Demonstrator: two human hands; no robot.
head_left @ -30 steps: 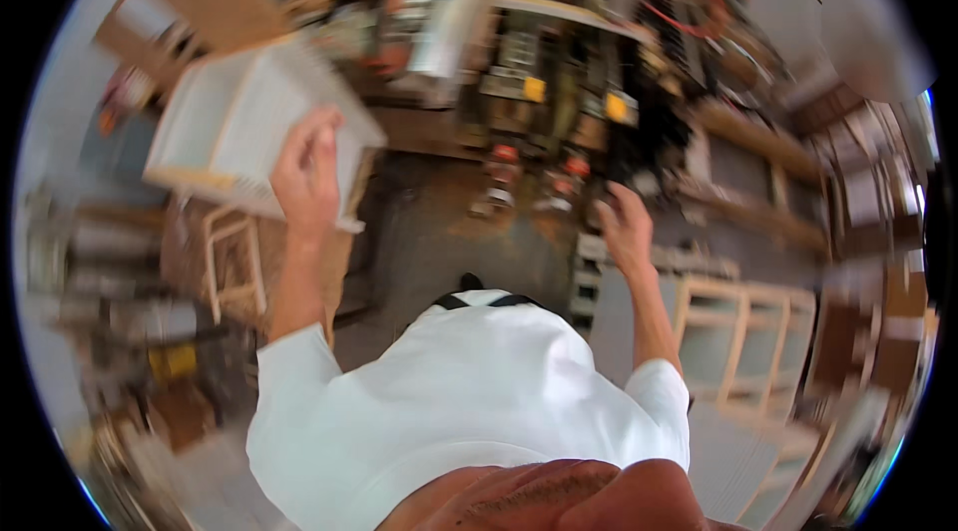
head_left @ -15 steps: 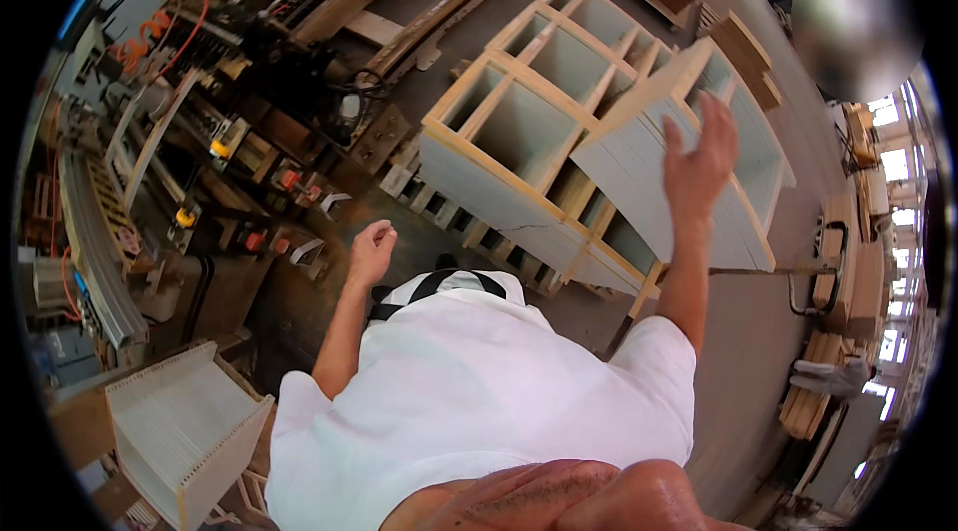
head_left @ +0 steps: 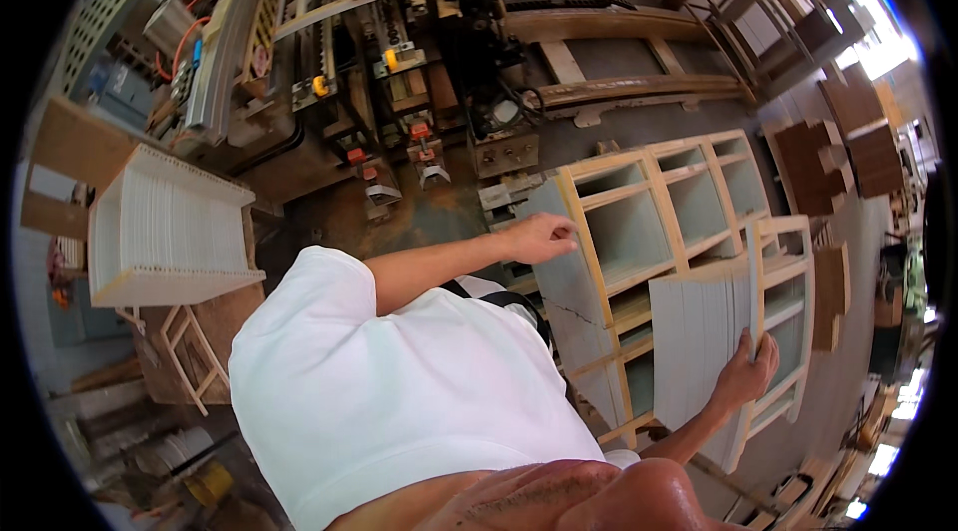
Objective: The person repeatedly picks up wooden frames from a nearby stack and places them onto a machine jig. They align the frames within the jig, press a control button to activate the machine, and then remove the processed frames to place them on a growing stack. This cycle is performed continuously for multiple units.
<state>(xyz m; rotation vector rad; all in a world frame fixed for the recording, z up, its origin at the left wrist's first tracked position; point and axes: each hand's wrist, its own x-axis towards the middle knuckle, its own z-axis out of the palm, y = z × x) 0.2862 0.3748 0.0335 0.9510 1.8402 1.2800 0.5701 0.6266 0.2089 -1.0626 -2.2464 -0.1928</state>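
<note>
My right hand grips the near edge of a pale frame with open compartments, thumb on one side and fingers on the other. This frame stands tilted up against a stack of thin grey-white frames. My left hand is loosely curled with nothing visible in it, beside the wooden rim of a larger stack of compartmented frames. Whether its fingertips touch that rim I cannot tell. A crack runs down the larger stack's grey side.
A machine with rails and red clamps stands ahead on the left. At far left a stack of white slatted panels rests by a brown board. Brown wooden blocks lie beyond the frames, and a timber rack is at the back.
My view has turned to the left. My right hand, open above the stack before, now holds the frame's edge, with the frame tilted up. My left hand has moved to the larger stack.
</note>
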